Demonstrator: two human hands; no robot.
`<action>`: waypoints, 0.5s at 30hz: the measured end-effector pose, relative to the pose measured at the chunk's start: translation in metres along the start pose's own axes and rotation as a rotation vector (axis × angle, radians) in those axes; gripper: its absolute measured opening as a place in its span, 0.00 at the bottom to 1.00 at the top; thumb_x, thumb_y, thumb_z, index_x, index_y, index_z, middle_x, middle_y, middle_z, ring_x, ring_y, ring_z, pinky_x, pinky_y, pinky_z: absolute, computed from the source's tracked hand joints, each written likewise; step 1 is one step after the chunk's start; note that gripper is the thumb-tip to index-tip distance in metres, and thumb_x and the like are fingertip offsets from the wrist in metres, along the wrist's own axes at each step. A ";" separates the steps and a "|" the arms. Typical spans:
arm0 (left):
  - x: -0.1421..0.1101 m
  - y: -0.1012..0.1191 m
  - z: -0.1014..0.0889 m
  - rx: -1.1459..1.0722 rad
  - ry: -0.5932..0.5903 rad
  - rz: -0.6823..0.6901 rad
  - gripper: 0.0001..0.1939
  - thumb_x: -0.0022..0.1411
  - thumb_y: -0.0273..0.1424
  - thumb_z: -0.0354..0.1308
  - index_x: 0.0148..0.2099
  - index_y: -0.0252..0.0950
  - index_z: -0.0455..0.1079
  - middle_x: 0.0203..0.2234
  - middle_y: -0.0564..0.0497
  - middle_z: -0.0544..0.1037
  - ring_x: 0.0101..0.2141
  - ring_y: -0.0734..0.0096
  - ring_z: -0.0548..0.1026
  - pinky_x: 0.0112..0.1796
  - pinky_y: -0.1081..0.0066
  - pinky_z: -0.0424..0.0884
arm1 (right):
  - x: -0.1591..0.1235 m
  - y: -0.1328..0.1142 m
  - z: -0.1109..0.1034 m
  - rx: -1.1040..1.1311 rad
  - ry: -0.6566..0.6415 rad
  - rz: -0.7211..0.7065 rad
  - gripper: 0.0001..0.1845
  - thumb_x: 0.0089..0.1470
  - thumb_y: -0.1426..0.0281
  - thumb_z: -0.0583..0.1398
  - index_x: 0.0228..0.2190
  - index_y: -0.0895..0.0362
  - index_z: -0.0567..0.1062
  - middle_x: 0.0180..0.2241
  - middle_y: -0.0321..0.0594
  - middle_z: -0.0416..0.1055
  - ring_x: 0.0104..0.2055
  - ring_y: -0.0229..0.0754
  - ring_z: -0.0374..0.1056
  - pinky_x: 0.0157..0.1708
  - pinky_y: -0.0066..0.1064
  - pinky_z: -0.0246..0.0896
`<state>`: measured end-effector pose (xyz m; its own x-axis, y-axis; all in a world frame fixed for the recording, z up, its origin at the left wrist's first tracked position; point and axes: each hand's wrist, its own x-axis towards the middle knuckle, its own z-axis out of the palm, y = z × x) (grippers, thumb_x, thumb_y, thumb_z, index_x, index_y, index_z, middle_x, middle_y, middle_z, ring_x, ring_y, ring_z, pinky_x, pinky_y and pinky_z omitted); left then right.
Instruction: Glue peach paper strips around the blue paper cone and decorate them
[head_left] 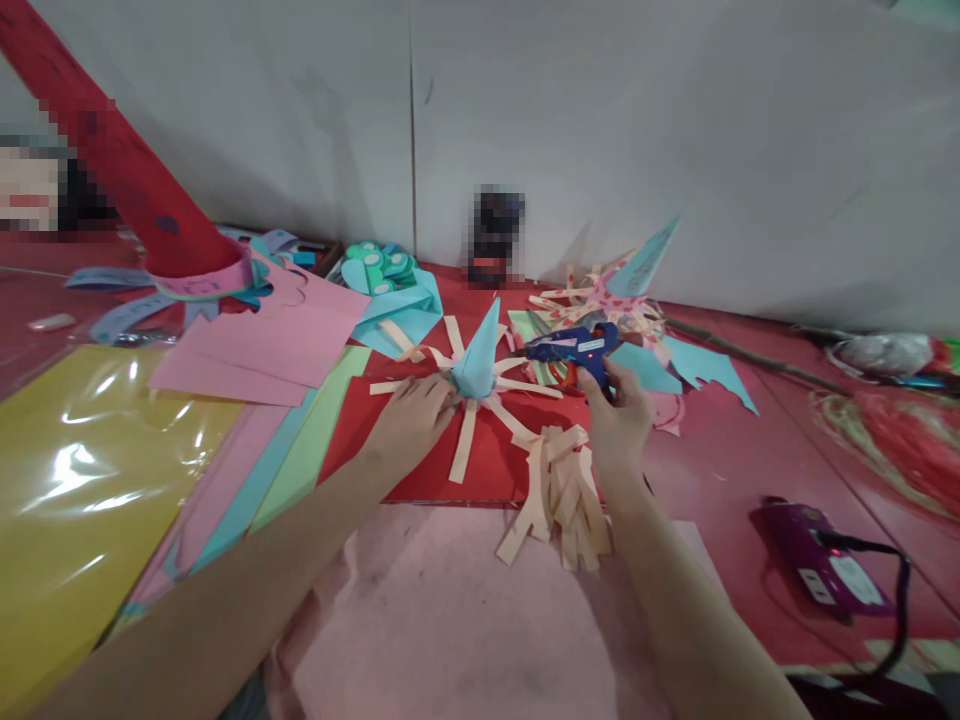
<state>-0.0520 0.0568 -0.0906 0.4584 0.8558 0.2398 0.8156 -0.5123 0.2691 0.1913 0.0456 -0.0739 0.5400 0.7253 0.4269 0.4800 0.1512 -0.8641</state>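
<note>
A light-blue paper cone [475,358] stands point up, with cream paper strips [463,445] spreading out from its base. My left hand [414,408] is closed at the left side of that base, fingertips bent against it; exactly what they pinch is partly hidden. In my right hand [621,405] is a blue hot glue gun [576,346], gripped by its handle. Its nozzle points left at the cone, near the strips, and a small red light glows on its body. Beneath the cone lies a red sheet [420,472]. Loose cream strips [564,495] lie piled by my right wrist.
Behind the glue gun stands another blue cone [643,265] with patterned strips. Pink sheets [262,340], a yellow plastic-covered sheet [82,480] and a tall red cone [142,160] are on the left. A purple power box [821,560] with a black cord sits at right.
</note>
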 end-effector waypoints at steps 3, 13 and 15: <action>0.000 0.001 -0.003 -0.017 0.056 -0.017 0.09 0.66 0.29 0.47 0.43 0.37 0.68 0.48 0.46 0.71 0.53 0.59 0.66 0.54 0.56 0.57 | -0.002 -0.005 -0.001 -0.052 -0.031 -0.114 0.17 0.46 0.59 0.62 0.36 0.55 0.75 0.39 0.41 0.73 0.41 0.42 0.68 0.43 0.37 0.64; 0.003 0.007 -0.005 -0.246 0.023 -0.042 0.08 0.63 0.34 0.53 0.42 0.36 0.67 0.36 0.50 0.69 0.39 0.65 0.70 0.38 0.67 0.68 | -0.001 -0.005 -0.002 -0.110 -0.078 -0.298 0.11 0.48 0.63 0.62 0.34 0.54 0.75 0.39 0.41 0.72 0.44 0.44 0.68 0.49 0.42 0.61; 0.005 0.005 0.000 -0.271 -0.013 -0.054 0.10 0.61 0.35 0.56 0.43 0.37 0.67 0.36 0.51 0.69 0.39 0.65 0.70 0.38 0.67 0.68 | -0.001 -0.004 -0.001 -0.115 -0.096 -0.309 0.11 0.48 0.63 0.62 0.34 0.54 0.75 0.40 0.41 0.72 0.45 0.44 0.68 0.49 0.42 0.61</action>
<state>-0.0462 0.0584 -0.0883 0.4225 0.8825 0.2067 0.7155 -0.4647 0.5216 0.1896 0.0435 -0.0702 0.2921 0.7176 0.6322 0.6886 0.3010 -0.6597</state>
